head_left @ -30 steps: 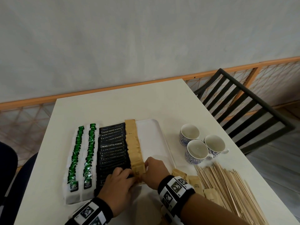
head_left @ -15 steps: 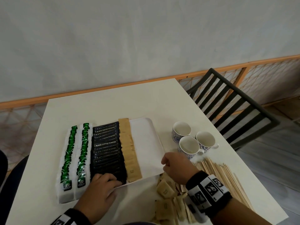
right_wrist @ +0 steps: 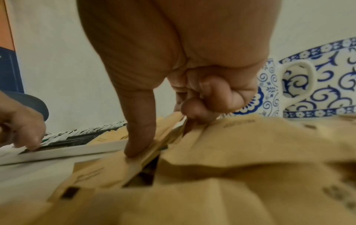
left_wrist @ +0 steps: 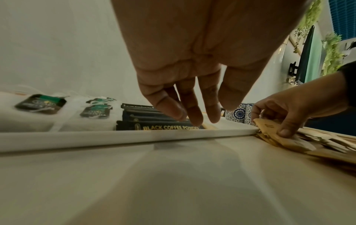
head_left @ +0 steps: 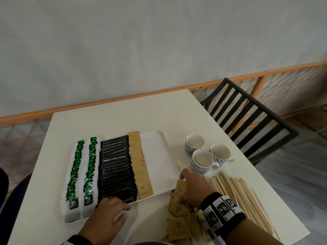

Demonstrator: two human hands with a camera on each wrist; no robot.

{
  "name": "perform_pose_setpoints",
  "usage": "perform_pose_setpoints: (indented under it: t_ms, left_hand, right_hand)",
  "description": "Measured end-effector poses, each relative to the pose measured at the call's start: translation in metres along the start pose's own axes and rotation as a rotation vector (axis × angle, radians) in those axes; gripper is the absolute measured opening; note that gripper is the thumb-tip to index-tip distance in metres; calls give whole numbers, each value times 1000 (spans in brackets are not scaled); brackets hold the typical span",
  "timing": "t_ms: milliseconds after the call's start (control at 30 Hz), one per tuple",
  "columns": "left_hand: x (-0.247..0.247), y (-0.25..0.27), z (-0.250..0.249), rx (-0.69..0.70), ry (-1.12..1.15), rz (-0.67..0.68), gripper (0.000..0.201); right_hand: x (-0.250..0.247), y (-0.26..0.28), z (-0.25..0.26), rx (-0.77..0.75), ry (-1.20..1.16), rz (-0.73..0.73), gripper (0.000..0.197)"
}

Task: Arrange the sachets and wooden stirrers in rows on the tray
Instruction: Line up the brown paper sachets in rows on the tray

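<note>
A white tray (head_left: 159, 156) holds two rows of green tea sachets (head_left: 83, 172), a row of black coffee sachets (head_left: 115, 167) and a row of brown sachets (head_left: 140, 165); its right strip is bare. My left hand (head_left: 122, 209) lies with straight fingers on the nearest black sachets (left_wrist: 158, 127) at the tray's near rim. To the right of the tray, my right hand (head_left: 185, 186) pinches one brown sachet (head_left: 179, 189) at the top of a loose brown pile (head_left: 178, 225). Its thumb (right_wrist: 134, 146) presses on the sachet. The wooden stirrers (head_left: 235, 191) lie heaped further right.
Three blue-patterned cups (head_left: 201, 161) stand close behind my right hand, touching the stirrer heap. A black slatted chair (head_left: 251, 121) stands at the table's right side. The table's near right edge (head_left: 292, 225) runs just past the stirrers.
My right hand left the brown row on the tray, moved right to the loose pile and took hold of a sachet. My left hand slid back to the tray's near rim.
</note>
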State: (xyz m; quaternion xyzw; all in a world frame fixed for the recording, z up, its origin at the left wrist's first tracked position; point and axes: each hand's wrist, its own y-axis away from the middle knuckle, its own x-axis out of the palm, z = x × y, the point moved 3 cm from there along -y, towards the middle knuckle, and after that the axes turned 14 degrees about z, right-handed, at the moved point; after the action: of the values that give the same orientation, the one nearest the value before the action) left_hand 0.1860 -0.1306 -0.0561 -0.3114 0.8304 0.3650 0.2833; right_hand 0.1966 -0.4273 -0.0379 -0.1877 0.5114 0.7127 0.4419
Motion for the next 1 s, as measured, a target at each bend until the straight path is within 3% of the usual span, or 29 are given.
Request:
perform_pose_setpoints:
  t_ms: [100, 233, 300, 400, 500, 600, 733, 1000]
  left_hand:
    - [3, 2, 8, -3, 10, 11, 23]
    - [5, 2, 8, -11, 18, 32, 21]
    - [0, 3, -2, -12, 13, 30, 22]
    - [-8, 0, -17, -11, -24, 25, 4]
    - [-20, -4, -29, 15, 37, -13, 11]
    - [-33, -6, -45, 100, 193, -81, 44]
    - [-39, -12, -56, 141, 375, -67, 25]
    - [-37, -15, -43, 18, 396, -129, 29]
  right_hand:
    - [-2, 2, 0, -18, 86, -27, 38]
    - [-4, 5, 4, -88, 121, -70, 20]
    - [-8, 8, 10, -133, 79, -88, 13]
    - [-18, 10, 25, -216, -33, -109, 12]
    - [-25, 9, 46, -287, -174, -23, 16]
    - [-29, 8, 68, -330, -268, 98, 13]
    - [-24, 6, 88, -377, -330, 188, 17]
    - [-3, -5, 96, -382, -501, 328, 26]
